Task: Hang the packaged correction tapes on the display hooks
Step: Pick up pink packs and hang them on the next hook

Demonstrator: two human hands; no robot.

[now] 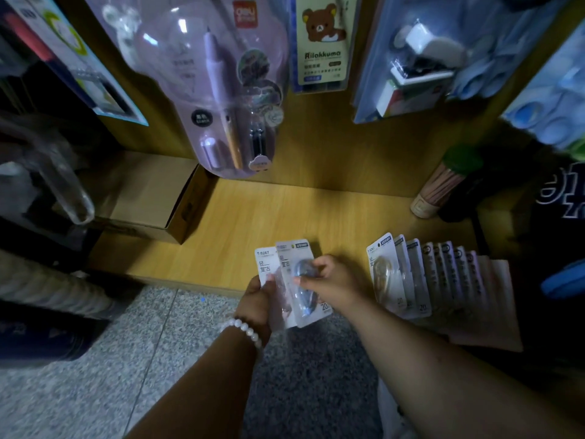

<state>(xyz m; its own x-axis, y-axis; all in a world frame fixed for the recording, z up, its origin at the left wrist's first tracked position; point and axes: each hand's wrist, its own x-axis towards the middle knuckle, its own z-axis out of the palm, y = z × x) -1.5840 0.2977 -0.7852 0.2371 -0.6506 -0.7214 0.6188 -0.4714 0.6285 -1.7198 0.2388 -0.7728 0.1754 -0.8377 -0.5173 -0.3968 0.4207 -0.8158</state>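
Two packaged correction tapes are held low over the front edge of the wooden shelf (pixel 285 213). My left hand (pixel 258 299), with a white bead bracelet on its wrist, grips the rear pack (pixel 264 264) from the left side. My right hand (pixel 332 280) pinches the blister of the front pack (pixel 297 286), which shows a bluish tape. To the right, a fanned row of several more packs (pixel 421 277) lies on the shelf, the leftmost with a yellowish tape. No display hook is clearly visible.
A cardboard box (pixel 148 198) sits at the shelf's left. Above hang a purple pen blister pack (pixel 221 90), a bear-print card (pixel 323 42) and blue packages (pixel 421 58). A tube of pink sticks (pixel 443 182) stands at the right. Speckled floor (pixel 126 359) lies below.
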